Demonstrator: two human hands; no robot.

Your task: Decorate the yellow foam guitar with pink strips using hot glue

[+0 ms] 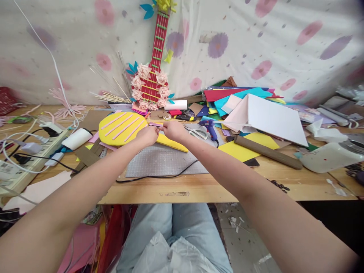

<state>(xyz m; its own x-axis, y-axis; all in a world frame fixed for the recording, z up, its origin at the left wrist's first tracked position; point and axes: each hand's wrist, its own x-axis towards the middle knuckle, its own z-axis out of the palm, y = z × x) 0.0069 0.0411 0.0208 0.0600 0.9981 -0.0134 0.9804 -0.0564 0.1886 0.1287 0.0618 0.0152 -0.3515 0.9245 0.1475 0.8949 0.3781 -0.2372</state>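
A yellow guitar-shaped foam piece (121, 125) lies on the worktable, its rounded body to the left and its neck (172, 142) pointing right. Several slanted pink strips (122, 127) cross the body. My left hand (148, 135) is closed in a pinch above the joint of body and neck. Close against it, my right hand (174, 131) is pinched too, over the neck. Whatever sits between the fingertips is too small and hidden to name. Under the neck is a grey cutting mat (165, 163). Scissors (196, 132) and a blue glue gun (209, 128) lie right of my right hand.
A red decorated guitar model (150, 83) leans on the back curtain. On the left are a power strip (36, 155) with cables and a white roll (77, 138). Coloured sheets (239, 96), a white board (275, 117), a brown roll (267, 151) and a plastic jar (327, 157) crowd the right.
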